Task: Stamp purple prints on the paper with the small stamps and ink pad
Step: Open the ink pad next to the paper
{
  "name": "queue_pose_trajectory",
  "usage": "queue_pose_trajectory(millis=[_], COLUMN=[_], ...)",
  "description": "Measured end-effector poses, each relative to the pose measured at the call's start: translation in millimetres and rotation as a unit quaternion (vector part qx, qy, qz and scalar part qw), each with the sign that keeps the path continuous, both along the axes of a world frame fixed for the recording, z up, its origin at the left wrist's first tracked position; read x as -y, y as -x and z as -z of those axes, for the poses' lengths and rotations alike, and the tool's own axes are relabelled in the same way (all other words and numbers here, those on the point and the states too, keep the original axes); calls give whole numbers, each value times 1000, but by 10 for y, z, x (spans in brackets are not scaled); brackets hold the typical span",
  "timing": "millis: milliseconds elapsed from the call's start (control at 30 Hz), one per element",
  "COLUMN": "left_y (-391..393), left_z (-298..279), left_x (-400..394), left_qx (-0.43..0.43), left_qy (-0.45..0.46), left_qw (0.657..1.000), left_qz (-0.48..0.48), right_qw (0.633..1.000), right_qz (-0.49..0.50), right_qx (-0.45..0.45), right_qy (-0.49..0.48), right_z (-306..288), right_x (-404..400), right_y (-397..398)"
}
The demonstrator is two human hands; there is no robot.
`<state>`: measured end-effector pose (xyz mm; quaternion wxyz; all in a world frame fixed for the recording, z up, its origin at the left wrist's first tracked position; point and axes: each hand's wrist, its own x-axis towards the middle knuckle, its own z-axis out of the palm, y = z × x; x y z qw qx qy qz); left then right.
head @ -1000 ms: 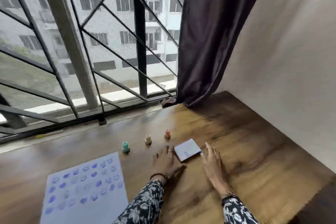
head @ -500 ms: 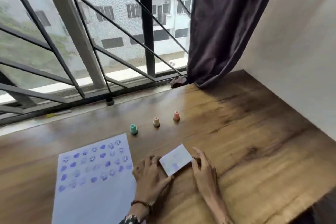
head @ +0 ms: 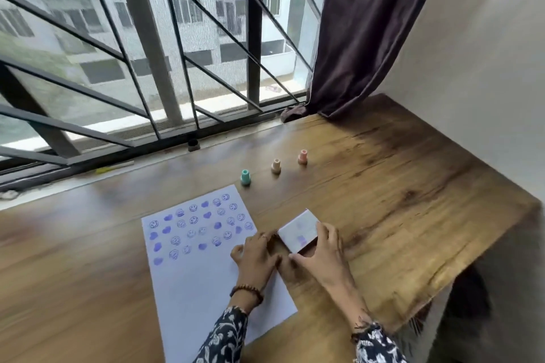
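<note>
A white sheet of paper (head: 191, 277) lies on the wooden table, its upper half covered with rows of purple smiley and heart prints. A small white ink pad (head: 299, 231) with purple smudges on its lid sits just right of the paper. My right hand (head: 323, 256) grips it, thumb at the near edge and fingers over the far right side. My left hand (head: 256, 255) rests on the paper's right edge, curled fingertips against the pad's left side. Three small stamps stand in a row beyond: teal (head: 245, 177), beige (head: 276, 165) and pink (head: 302, 156).
The wooden table (head: 398, 186) ends at a window sill with a metal grille (head: 177, 68) at the back. A dark curtain (head: 362, 32) hangs at the back right corner beside a pale wall. The table's right edge drops off near my right arm.
Both hands have brought the ink pad nearer to me and to the paper's right edge. The view has tilted down, so the paper shows more fully.
</note>
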<state>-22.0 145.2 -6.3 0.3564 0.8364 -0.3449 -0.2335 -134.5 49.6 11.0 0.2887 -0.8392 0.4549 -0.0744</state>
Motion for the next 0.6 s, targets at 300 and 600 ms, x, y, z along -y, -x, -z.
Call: queue_pose_trajectory(millis=[300, 600], left_y=[-68, 12], left_z=[-4, -28], left_x=[55, 134], left_qx=[6, 47], left_qy=[22, 26], left_qw=[999, 993], left_qz=[-42, -102], right_qw=[966, 943], right_qz=[41, 125], right_qx=[106, 179], right_qy=[-232, -252], right_z=[-263, -395], right_x=[317, 1034], right_y=[91, 299])
